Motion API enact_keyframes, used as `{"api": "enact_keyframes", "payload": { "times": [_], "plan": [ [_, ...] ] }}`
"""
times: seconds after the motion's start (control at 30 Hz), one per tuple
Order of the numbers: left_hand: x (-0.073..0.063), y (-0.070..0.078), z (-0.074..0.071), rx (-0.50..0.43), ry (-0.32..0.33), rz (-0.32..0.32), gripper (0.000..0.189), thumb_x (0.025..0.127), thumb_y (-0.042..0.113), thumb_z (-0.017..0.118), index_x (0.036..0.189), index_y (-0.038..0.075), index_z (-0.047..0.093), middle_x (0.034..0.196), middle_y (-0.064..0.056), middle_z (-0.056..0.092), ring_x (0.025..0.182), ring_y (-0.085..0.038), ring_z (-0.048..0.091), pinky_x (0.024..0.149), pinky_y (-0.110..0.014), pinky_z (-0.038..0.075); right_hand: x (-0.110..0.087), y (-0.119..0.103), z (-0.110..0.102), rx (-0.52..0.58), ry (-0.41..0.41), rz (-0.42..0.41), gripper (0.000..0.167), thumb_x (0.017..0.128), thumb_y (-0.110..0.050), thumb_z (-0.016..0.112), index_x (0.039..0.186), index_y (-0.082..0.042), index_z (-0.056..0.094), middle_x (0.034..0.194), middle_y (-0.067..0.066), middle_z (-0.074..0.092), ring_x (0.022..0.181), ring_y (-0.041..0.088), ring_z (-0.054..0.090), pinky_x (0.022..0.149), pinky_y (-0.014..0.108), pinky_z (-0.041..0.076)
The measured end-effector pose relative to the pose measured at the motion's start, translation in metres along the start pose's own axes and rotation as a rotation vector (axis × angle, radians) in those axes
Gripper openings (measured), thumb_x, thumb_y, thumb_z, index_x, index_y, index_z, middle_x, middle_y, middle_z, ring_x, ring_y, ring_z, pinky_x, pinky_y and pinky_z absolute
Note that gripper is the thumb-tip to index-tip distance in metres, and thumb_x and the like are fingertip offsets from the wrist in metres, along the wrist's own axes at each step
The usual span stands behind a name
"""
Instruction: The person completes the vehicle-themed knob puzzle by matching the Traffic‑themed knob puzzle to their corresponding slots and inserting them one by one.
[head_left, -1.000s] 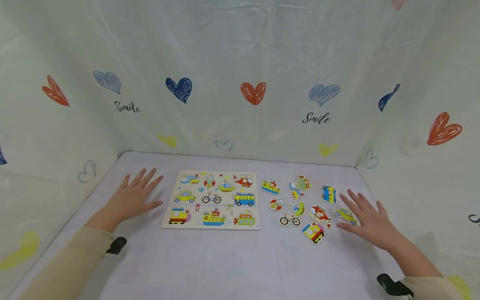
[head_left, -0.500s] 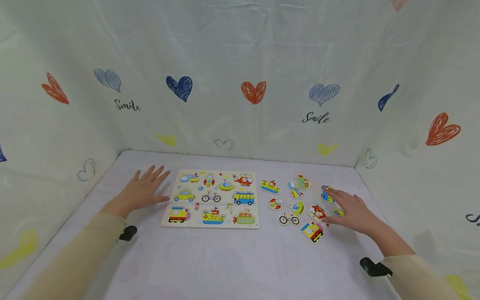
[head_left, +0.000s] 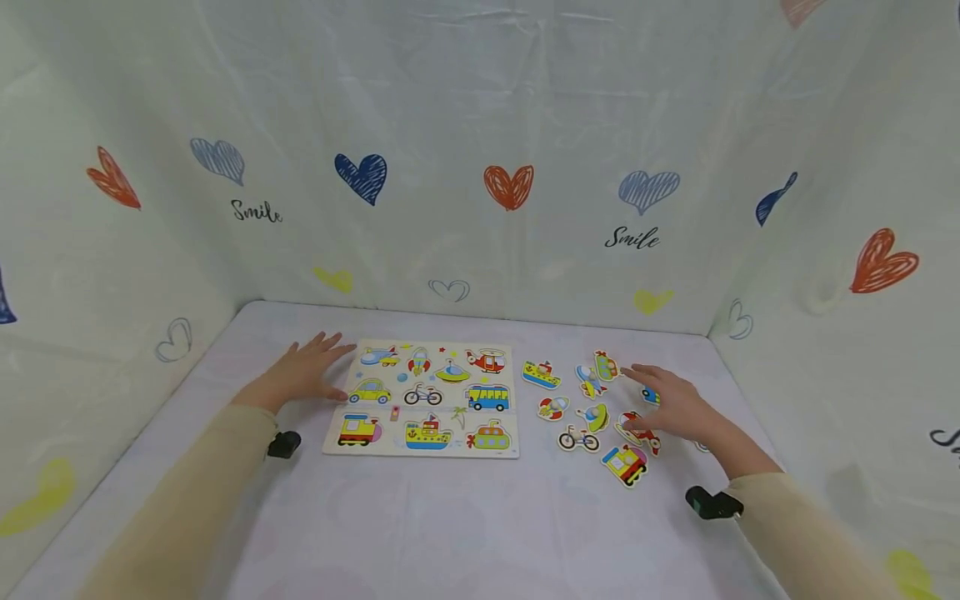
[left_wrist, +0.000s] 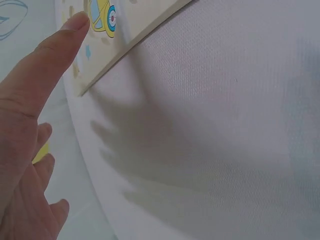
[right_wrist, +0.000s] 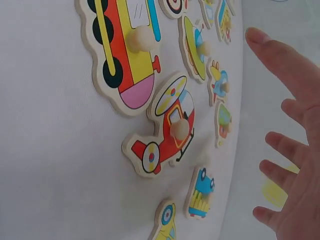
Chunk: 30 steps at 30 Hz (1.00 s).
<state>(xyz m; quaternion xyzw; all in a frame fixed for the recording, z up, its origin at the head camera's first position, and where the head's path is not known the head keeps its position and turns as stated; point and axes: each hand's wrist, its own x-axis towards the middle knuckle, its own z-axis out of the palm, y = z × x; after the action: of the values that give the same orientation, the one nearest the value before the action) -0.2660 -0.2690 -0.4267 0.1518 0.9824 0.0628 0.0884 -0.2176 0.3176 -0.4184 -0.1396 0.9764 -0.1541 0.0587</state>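
Observation:
My left hand hovers at the left edge of a wooden puzzle board printed with vehicles, fingers extended. In the left wrist view, its thumb points toward the printed yellow car. My right hand is held over the loose knobbed puzzle pieces, fingers spread and gripping nothing. Beneath it are the helicopter piece, the blue bus piece and the yellow car piece, partly covered in the head view. The train piece lies just in front of that hand.
Right of the board lie more pieces: a ship, a plane, a submarine, a rocket, a flying saucer and a bicycle. White curtains with hearts enclose the white table.
My left hand has moved right to the board's edge. My right hand has moved left, from beside the car piece to above the bus and helicopter pieces. The pieces lie where they were.

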Motion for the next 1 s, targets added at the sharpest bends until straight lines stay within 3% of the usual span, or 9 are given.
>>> {"api": "enact_keyframes", "payload": {
  "times": [0.23,0.43,0.53,0.8,1.0],
  "plan": [
    [0.013,0.001,0.0,-0.078,-0.079,-0.046,0.09,0.076,0.037,0.084,0.147,0.004,0.04,0.151,-0.027,0.033,0.14,-0.051,0.016,0.105,-0.074,0.009,0.018,-0.007,0.008,0.176,-0.03,0.092,0.077,0.077,-0.027,0.084,0.143,-0.008,0.048,0.146,0.026,0.04,0.134,0.049,0.029,0.102,0.069,0.029],
    [0.024,-0.006,0.004,-0.132,-0.089,-0.051,0.087,0.077,0.032,0.083,0.146,0.002,0.041,0.147,-0.026,0.039,0.136,-0.047,0.029,0.106,-0.069,0.019,0.034,-0.009,0.018,0.291,-0.03,0.09,0.065,0.082,-0.023,0.08,0.139,-0.006,0.052,0.137,0.021,0.052,0.129,0.045,0.039,0.101,0.062,0.036],
    [0.026,-0.01,0.008,-0.146,-0.082,-0.049,0.085,0.078,0.032,0.083,0.146,0.003,0.041,0.149,-0.026,0.036,0.138,-0.047,0.027,0.109,-0.064,0.022,0.043,-0.009,0.023,0.331,-0.029,0.098,0.06,0.084,-0.024,0.078,0.137,-0.008,0.055,0.129,0.016,0.059,0.123,0.04,0.046,0.098,0.057,0.043],
    [0.023,-0.021,0.014,-0.102,-0.098,-0.092,0.085,0.079,0.042,0.08,0.148,0.011,0.04,0.154,-0.026,0.026,0.139,-0.056,0.011,0.097,-0.081,0.002,0.062,-0.011,0.033,0.313,0.012,0.116,0.048,0.085,-0.025,0.078,0.128,-0.008,0.064,0.115,0.011,0.064,0.101,0.029,0.055,0.081,0.04,0.049],
    [0.023,-0.021,0.014,-0.117,-0.138,-0.105,0.088,0.081,0.043,0.077,0.151,0.011,0.035,0.155,-0.027,0.021,0.138,-0.058,0.008,0.096,-0.082,0.001,0.068,-0.007,0.039,0.387,0.045,0.231,0.038,0.087,-0.021,0.075,0.12,-0.006,0.067,0.1,0.008,0.062,0.09,0.026,0.052,0.07,0.032,0.045]
  ]
}}
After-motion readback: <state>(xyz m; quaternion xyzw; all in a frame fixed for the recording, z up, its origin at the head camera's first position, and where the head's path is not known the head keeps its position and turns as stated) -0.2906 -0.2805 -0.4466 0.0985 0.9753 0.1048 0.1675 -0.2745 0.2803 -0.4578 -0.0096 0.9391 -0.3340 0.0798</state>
